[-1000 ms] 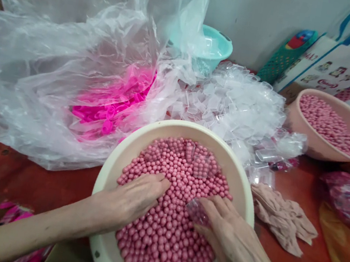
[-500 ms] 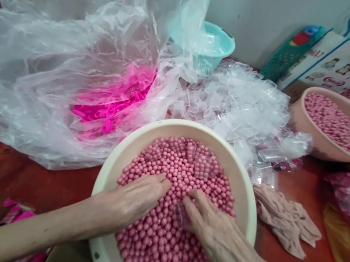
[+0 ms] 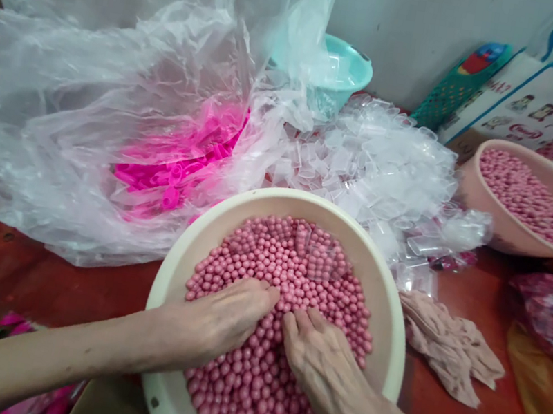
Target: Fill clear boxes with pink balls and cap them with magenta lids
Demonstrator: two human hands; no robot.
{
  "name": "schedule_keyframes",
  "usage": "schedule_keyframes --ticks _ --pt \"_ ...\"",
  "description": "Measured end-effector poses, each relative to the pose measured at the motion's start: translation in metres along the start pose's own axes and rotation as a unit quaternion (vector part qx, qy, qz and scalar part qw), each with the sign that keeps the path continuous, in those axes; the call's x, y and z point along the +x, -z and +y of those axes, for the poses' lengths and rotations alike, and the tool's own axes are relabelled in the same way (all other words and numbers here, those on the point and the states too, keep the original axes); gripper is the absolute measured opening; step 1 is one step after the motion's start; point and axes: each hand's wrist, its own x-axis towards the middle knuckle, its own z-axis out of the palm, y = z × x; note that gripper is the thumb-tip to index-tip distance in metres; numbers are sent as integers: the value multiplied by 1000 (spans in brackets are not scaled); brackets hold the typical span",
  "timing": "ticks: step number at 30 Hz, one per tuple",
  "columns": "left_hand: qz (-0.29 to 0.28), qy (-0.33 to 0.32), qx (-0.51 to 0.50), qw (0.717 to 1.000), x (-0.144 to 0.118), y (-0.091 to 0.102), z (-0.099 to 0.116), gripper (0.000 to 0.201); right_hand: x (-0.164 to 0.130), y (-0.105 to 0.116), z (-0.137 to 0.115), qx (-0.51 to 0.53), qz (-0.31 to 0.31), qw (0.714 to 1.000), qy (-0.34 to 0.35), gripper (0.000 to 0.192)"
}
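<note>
A cream plastic basin holds many round pink beads. My left hand reaches into the beads from the left, fingers curled downward and closed; whatever they grip is hidden beneath them. Opposite it, my right hand is also pushed into the beads with bent, closed fingers, its tips close to the left hand's. What the right fingers hold is covered by the hand. Clear plastic containers filled with pink beads lie on the beads at the basin's far side.
Left of the basin spreads a large clear bag around bright pink plastic pieces. Behind lie a heap of clear containers and a turquoise basin. Rightward are a pink bowl of beads and a crumpled beige cloth.
My right hand has shifted slightly left and its fingers have curled in. The clear plastic container seen under its fingers before is now hidden. My left hand has moved slightly right.
</note>
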Motion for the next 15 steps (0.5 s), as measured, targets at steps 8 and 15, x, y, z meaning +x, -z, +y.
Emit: schedule_keyframes --ticks 8,15 --pt "-23 155 -147 977 8 13 6 31 9 -4 16 346 -100 899 -249 17" --pt "-55 177 -284 941 33 32 20 6 29 26 14 570 -74 744 -340 7"
